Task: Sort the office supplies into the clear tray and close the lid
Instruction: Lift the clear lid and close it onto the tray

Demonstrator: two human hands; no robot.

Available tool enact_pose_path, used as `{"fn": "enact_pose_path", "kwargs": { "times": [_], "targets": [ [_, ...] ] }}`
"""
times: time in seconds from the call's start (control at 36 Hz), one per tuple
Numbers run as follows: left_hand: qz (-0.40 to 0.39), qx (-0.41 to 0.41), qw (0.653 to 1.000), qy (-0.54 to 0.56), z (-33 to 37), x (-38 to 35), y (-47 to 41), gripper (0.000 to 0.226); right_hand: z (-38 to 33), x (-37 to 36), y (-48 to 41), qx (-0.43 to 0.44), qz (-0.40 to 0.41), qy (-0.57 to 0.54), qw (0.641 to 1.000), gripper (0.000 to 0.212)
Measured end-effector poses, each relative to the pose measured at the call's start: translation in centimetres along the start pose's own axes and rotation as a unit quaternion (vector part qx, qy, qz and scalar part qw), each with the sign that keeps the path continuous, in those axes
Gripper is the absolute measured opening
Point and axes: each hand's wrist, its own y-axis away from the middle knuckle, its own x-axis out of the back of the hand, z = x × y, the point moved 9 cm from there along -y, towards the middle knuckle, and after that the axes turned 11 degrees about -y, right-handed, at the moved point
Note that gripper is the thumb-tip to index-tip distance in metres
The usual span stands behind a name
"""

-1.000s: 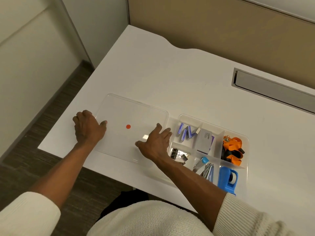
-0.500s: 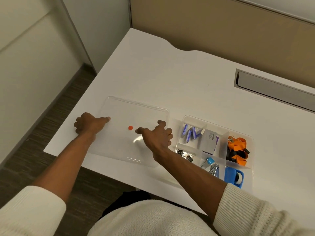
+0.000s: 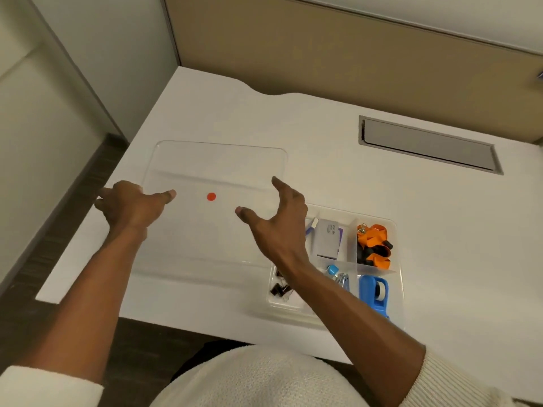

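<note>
Looking down on a white tabletop point(image 3: 338, 171) with a wavy far edge, boxed in by a tan partition point(image 3: 352, 54) behind and a pale wall panel point(image 3: 44, 113) on the left; dark striped carpet point(image 3: 58, 215) showing past the left edge. Set into the surface at far right, a grey cable slot point(image 3: 429, 143).

Held up over the left part of the tabletop: the clear lid point(image 3: 217, 160), a rounded rectangle, long axis running left to right, far edge tipped up and away (hard to say whether the near edge is off the surface). Fully see-through, faint ridge across it, one small red dot point(image 3: 211, 196) near the middle.

Left hand point(image 3: 132, 205) gripping the lid's left edge, thumb lying on top, fingers curled under. Right hand point(image 3: 279, 221) spread wide at the lid's right edge, thumb out over the top face, index finger stretched up along the edge; cannot tell how firmly it grips.

Sitting at near right, just beside the lid, the clear tray point(image 3: 398, 289), uncovered and divided into compartments: black binder clips point(image 3: 280, 289) at near left, a grey-white box point(image 3: 327, 237) in the middle, an orange lanyard point(image 3: 373, 245) at far right, a blue tape dispenser point(image 3: 374, 292) at near right. Cream knit sleeves point(image 3: 440, 377) pushed up both forearms.
</note>
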Motion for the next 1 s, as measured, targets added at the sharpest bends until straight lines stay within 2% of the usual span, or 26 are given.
{"fn": "enact_pose_path", "kwargs": {
  "times": [0.25, 0.44, 0.56, 0.72, 1.0],
  "targets": [
    [-0.063, -0.108, 0.992, -0.024, 7.5, -6.6, 8.7, 0.086, 5.2, 13.9, -0.8, -0.043, 0.097, -0.026, 0.994, 0.068],
    [-0.079, -0.18, 0.973, -0.123, 10.2, -11.2, 15.0, 0.086, 8.6, 21.4, 1.1, -0.054, 0.148, -0.003, 0.987, 0.056],
    [-0.094, -0.19, 0.962, -0.174, 10.1, -13.7, 17.4, 0.085, 9.9, 23.4, 2.5, -0.041, 0.15, 0.031, 0.987, 0.056],
    [-0.116, -0.195, 0.946, -0.23, 8.8, -16.7, 20.6, 0.072, 12.4, 24.1, 4.4, -0.042, 0.132, 0.096, 0.986, 0.063],
    [-0.091, -0.221, 0.942, -0.237, 8.0, -18.2, 22.8, 0.075, 15.1, 24.0, 5.4, -0.076, 0.126, 0.181, 0.972, 0.071]
  ]
}}
